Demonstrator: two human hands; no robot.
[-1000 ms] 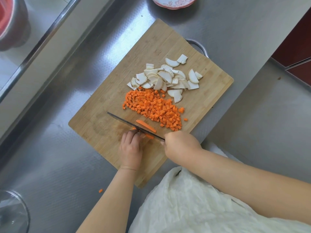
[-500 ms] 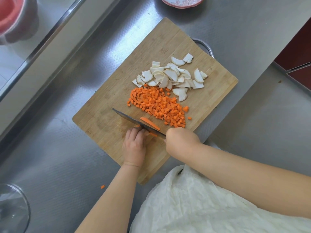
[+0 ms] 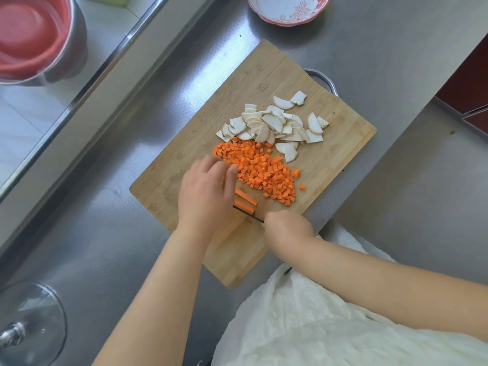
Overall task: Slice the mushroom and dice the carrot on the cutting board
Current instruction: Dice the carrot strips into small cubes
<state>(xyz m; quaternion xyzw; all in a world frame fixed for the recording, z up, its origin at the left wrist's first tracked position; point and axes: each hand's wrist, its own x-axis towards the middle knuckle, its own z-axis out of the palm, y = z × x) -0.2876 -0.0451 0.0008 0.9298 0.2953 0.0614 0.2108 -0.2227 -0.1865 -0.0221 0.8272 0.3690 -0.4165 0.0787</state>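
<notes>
The mushroom slices (image 3: pixel 277 125) sit in a loose white heap at the far side of the cutting board (image 3: pixel 184 165), so that half of the job looks finished. Right against them, nearer the person, lies a broad pile of diced carrot (image 3: pixel 261 173), small orange cubes, plenty of them. What remains is little: two carrot sticks (image 3: pixel 245 200) lie side by side just short of the pile, uncut across, with no whole carrot anywhere in sight.

The left hand (image 3: pixel 206 191) reaches over the board, fingers loosely spread and relaxed at the near edge of the dice, gripping nothing as far as shows. The right hand (image 3: pixel 287 228) is curled tight round the handle of the knife (image 3: pixel 247 213), whose dark blade shows edge-on just beside the sticks.

By my reckoning, a few more cross-cuts and the dicing is complete.

As for writing: a small mark on the board is too faint to read, and the red-patterned bowl (image 3: pixel 287 11) carries decoration only.
</notes>
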